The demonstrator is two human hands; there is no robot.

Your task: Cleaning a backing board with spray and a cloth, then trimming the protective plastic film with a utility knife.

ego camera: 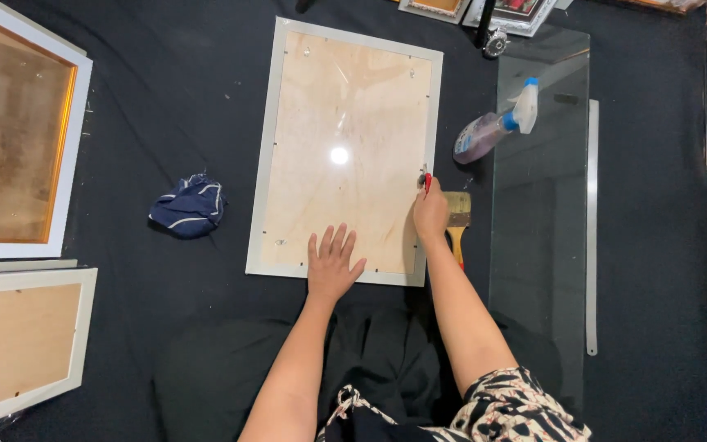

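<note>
Single head view, looking straight down, fairly near black work surface [165,123].

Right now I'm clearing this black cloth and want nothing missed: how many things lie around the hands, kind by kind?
Picture frames lying back-up: 3 (middle one under the left hand, two at left)
Glass sheet: 1
Spray bottle: 1
Paintbrush: 1
Metal ruler: 1
Blue rag: 1
Small red-handled tool in the right hand: 1
Total: 9
</note>
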